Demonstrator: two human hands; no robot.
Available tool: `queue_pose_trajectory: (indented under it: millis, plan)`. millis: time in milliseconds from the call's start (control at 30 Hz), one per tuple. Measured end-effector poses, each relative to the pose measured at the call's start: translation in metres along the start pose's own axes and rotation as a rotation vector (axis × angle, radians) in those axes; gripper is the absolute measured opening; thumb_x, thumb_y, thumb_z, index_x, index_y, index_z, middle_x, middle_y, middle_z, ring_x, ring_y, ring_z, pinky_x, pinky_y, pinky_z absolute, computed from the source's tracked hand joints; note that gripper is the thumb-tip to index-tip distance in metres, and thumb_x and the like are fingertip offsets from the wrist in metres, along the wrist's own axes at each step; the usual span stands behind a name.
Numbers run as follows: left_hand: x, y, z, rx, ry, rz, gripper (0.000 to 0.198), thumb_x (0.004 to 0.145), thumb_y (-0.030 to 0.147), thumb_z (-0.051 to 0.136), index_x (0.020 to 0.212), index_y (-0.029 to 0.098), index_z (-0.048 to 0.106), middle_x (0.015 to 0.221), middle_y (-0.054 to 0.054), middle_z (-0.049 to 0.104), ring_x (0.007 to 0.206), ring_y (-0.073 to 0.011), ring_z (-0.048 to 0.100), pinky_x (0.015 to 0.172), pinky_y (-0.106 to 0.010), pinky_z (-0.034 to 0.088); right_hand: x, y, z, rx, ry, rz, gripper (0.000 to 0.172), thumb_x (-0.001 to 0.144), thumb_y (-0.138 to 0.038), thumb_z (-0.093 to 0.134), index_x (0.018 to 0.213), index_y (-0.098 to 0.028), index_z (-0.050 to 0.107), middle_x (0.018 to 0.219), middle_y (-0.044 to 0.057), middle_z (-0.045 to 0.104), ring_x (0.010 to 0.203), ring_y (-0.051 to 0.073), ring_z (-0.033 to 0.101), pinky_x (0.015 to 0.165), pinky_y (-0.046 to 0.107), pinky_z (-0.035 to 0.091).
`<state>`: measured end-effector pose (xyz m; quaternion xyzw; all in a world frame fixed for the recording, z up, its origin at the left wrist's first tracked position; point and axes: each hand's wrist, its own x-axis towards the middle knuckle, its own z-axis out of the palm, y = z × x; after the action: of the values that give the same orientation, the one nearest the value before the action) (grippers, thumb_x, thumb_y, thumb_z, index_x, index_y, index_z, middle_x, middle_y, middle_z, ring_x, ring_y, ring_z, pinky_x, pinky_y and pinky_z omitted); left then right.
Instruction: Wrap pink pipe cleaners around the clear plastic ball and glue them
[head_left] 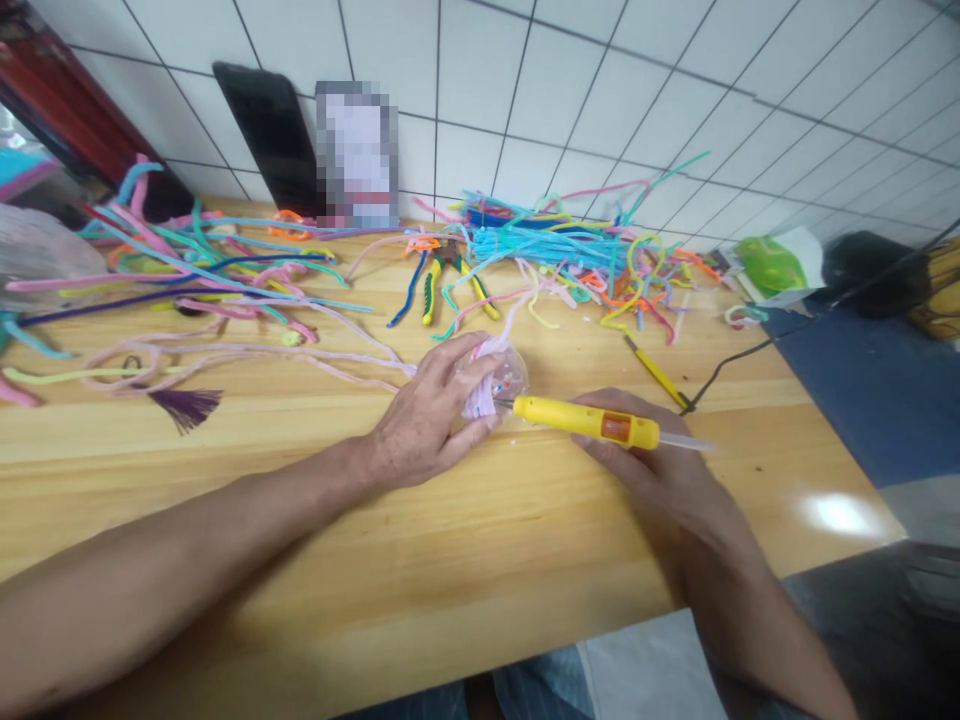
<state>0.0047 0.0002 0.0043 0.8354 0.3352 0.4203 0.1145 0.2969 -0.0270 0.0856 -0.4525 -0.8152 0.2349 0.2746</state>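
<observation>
My left hand (427, 415) is wrapped round a small clear ball with pale pink pipe cleaner wound on it (493, 378), held just above the wooden table (480, 540). My right hand (637, 455) grips a yellow glue gun (589, 420), its nozzle touching the ball's right side. A clear glue stick juts from the gun's back end, toward the right.
Heaps of coloured pipe cleaners (570, 250) cover the table's far half. Yellow-handled pliers (450, 280) lie among them. A purple tassel (187, 405) lies at left. A black cord (750, 350) runs right. A dark phone (266, 135) leans on the tiled wall.
</observation>
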Motion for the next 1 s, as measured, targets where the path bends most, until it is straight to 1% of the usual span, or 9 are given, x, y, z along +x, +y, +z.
queue_pose_trajectory:
  millis: [100,200,400,567,667,767,900,1000]
  plan:
    - [0.0001,-0.0010,-0.0001,-0.008,-0.005,0.004,0.069,0.105,0.032,0.064,0.167,0.029,0.032,0.165,-0.021,0.044,0.159,-0.0372,0.044,0.128,-0.063,0.045,0.0006,0.0003,-0.0011,0.014,-0.028,0.006,0.016,0.102,-0.029,0.070,0.117,-0.027,0.072,0.107,0.007,0.083,0.091,0.025,0.079,0.082,0.040,0.066]
    - [0.0001,-0.0018,-0.0002,-0.016,0.005,0.009,0.068,0.106,0.034,0.064,0.165,0.028,0.032,0.164,-0.021,0.045,0.158,-0.0374,0.045,0.128,-0.063,0.045,0.0011,0.0003,-0.0017,0.021,-0.045,-0.020,0.016,0.102,-0.030,0.070,0.117,-0.027,0.073,0.109,0.008,0.083,0.093,0.026,0.080,0.083,0.041,0.066]
    - [-0.0013,-0.0033,0.0017,-0.026,0.031,0.017,0.066,0.104,0.033,0.066,0.161,0.027,0.033,0.162,-0.021,0.047,0.157,-0.0364,0.047,0.125,-0.065,0.048,0.0012,0.0004,-0.0004,0.004,0.010,0.010,0.018,0.102,-0.033,0.070,0.120,-0.031,0.073,0.106,0.006,0.082,0.091,0.027,0.079,0.080,0.042,0.067]
    - [-0.0016,-0.0037,0.0039,-0.051,0.059,0.014,0.065,0.103,0.032,0.067,0.159,0.025,0.035,0.159,-0.021,0.049,0.156,-0.0362,0.048,0.125,-0.064,0.048,0.0015,0.0002,-0.0008,-0.010,0.003,0.034,0.018,0.101,-0.032,0.071,0.119,-0.029,0.073,0.104,0.006,0.082,0.090,0.027,0.079,0.081,0.043,0.067]
    - [-0.0011,-0.0033,0.0043,-0.056,0.067,0.018,0.063,0.104,0.032,0.068,0.157,0.023,0.037,0.158,-0.022,0.051,0.155,-0.0362,0.049,0.125,-0.064,0.049,0.0014,0.0003,0.0000,-0.010,0.005,0.013,0.019,0.101,-0.031,0.071,0.120,-0.030,0.072,0.106,0.006,0.082,0.092,0.027,0.079,0.082,0.042,0.067]
    - [-0.0012,-0.0033,0.0039,-0.056,0.064,0.016,0.063,0.104,0.033,0.068,0.158,0.024,0.037,0.158,-0.022,0.051,0.155,-0.0365,0.049,0.125,-0.064,0.048,0.0016,0.0008,0.0008,-0.004,0.009,-0.006,0.019,0.101,-0.031,0.071,0.120,-0.030,0.072,0.107,0.006,0.082,0.092,0.026,0.079,0.081,0.041,0.066]
    - [-0.0017,-0.0037,0.0038,-0.051,0.054,0.013,0.064,0.103,0.032,0.068,0.158,0.025,0.035,0.159,-0.021,0.050,0.156,-0.0365,0.049,0.125,-0.064,0.048,0.0018,0.0011,0.0011,0.003,0.010,0.015,0.016,0.102,-0.031,0.069,0.118,-0.029,0.072,0.103,0.005,0.082,0.089,0.025,0.078,0.080,0.040,0.066]
    - [-0.0017,-0.0039,0.0041,-0.052,0.054,0.007,0.065,0.103,0.032,0.068,0.158,0.025,0.035,0.160,-0.021,0.050,0.156,-0.0367,0.048,0.126,-0.064,0.047,0.0014,0.0011,0.0014,0.002,0.008,0.028,0.018,0.101,-0.032,0.071,0.119,-0.030,0.072,0.105,0.006,0.082,0.090,0.026,0.079,0.080,0.041,0.066]
